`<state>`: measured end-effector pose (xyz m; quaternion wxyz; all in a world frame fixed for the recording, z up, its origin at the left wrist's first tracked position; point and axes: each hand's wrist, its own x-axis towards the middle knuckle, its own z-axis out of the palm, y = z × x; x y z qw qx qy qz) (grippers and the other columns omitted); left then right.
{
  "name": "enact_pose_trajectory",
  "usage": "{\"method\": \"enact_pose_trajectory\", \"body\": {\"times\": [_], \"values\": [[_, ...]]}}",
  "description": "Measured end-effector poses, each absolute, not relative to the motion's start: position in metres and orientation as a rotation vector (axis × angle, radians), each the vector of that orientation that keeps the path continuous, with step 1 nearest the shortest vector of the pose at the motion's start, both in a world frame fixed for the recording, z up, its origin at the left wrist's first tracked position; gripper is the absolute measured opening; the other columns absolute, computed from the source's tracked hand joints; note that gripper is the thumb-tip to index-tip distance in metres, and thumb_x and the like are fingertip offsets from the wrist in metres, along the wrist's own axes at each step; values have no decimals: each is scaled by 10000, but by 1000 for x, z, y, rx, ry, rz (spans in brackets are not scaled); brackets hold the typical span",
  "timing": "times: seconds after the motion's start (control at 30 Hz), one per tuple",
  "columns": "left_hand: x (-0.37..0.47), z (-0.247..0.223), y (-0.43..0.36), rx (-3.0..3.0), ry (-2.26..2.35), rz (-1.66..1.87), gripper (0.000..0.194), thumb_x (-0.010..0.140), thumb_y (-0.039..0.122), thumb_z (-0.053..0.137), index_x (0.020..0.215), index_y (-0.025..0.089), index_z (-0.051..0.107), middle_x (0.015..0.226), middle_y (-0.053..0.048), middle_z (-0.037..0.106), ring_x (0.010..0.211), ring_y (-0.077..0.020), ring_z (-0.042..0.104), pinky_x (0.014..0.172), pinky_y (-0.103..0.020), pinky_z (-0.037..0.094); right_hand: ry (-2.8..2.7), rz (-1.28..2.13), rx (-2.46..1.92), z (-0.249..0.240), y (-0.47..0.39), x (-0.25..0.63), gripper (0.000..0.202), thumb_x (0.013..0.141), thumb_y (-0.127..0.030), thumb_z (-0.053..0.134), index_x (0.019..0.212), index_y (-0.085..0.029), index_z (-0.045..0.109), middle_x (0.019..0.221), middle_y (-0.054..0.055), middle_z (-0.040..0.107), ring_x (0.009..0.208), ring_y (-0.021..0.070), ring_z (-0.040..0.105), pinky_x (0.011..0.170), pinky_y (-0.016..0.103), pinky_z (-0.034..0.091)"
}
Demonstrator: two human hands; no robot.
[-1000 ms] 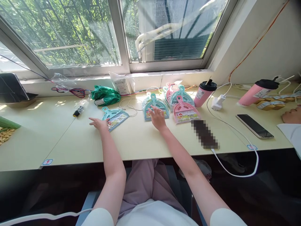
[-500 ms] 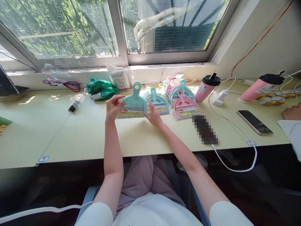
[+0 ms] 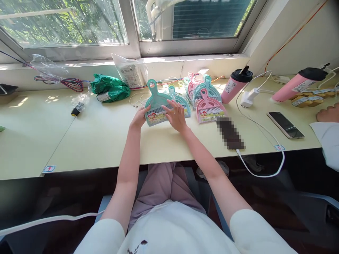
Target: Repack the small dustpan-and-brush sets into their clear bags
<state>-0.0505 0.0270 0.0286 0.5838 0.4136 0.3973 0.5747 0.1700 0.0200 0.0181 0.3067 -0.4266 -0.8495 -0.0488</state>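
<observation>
My left hand [image 3: 140, 117] grips the left edge of a green mini dustpan-and-brush set [image 3: 156, 100], its thumb at the front. The set stands tilted back, handle up, with a printed label low on its front. My right hand [image 3: 176, 114] has its fingers spread over the right part of this set; whether the fingertips press on it I cannot tell. Partly hidden behind it is another green dustpan set [image 3: 185, 106]. To the right stand a pink dustpan set [image 3: 209, 110] and, behind that, one more green set [image 3: 207, 84].
Two pink cups [image 3: 233, 88] with black lids, a white charger [image 3: 249, 98] and a phone [image 3: 286, 125] are at the right. A green bag [image 3: 109, 88] and a clear bag [image 3: 129, 72] lie by the sill. Another person's hand [image 3: 328, 113] rests at the far right.
The held dustpan set has tilted and shifted slightly right. My right hand has moved from its right edge to over its front, fingers spreading. The camera view has tipped downward.
</observation>
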Motion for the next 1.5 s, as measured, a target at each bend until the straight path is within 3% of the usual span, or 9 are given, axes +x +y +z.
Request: {"method": "enact_pose_trajectory", "body": {"times": [0.23,0.4,0.57,0.7,0.8,0.9,1.0,1.23,1.5], "values": [[-35,11,37,857,891,1300,260,864,315,734,1004,98,700,949,-122,764,924,-271,734,863,-378,581,-2486,-120,-984,11,12,151,330,1052,-279,392,1241,-186,646,1138,116,678,1073,242,571,902,343,406],[-43,2,49,738,928,1429,279,862,354,735,1014,123,694,971,-115,764,998,-285,724,930,-404,576,-2416,-136,-987,8,16,154,382,1067,-255,348,1028,-214,726,1002,84,697,989,214,589,870,336,386],[-68,-3,54,551,999,1602,358,939,384,616,1210,152,650,1124,-123,741,1108,-268,693,983,-408,561,-2461,-51,-953,9,14,155,361,1059,-253,394,1025,-229,752,974,71,721,931,192,629,875,323,390],[-77,-4,51,542,1023,1588,365,945,372,600,1244,167,639,1151,-122,733,1118,-275,691,987,-427,562,-2314,319,-1049,4,13,148,288,1037,-300,469,1100,-219,738,951,64,757,883,188,681,871,303,436],[-69,-3,49,605,990,1559,393,921,412,637,1234,175,646,1128,-114,740,1111,-283,693,987,-437,562,-1878,865,-1129,0,16,146,331,1013,-452,501,1064,-214,725,832,28,756,624,154,676,683,266,490],[-56,0,48,650,944,1546,393,916,422,649,1228,183,648,1105,-101,747,1101,-276,697,995,-433,557,-1457,1300,-1136,-3,24,149,415,873,-584,662,932,-174,693,754,35,738,427,124,599,466,245,446],[-46,3,45,670,933,1484,329,933,387,625,1169,163,667,1060,-101,755,1075,-275,704,989,-428,558,-1250,1418,-1097,-3,30,151,404,786,-521,778,928,-166,646,835,49,747,444,107,617,413,214,442],[-42,8,41,698,931,1462,329,928,381,633,1184,176,662,1053,-91,755,1093,-282,696,994,-422,550,-1094,1547,-961,5,31,153,275,839,-345,762,998,-190,600,981,24,727,560,67,658,569,179,569],[-50,5,39,780,920,1383,344,905,336,650,1207,172,659,1098,-83,749,1010,-214,713,917,-331,563,-1046,1490,-996,2,33,149,244,844,-298,743,911,-208,527,779,-26,672,549,100,672,539,203,575]]}}
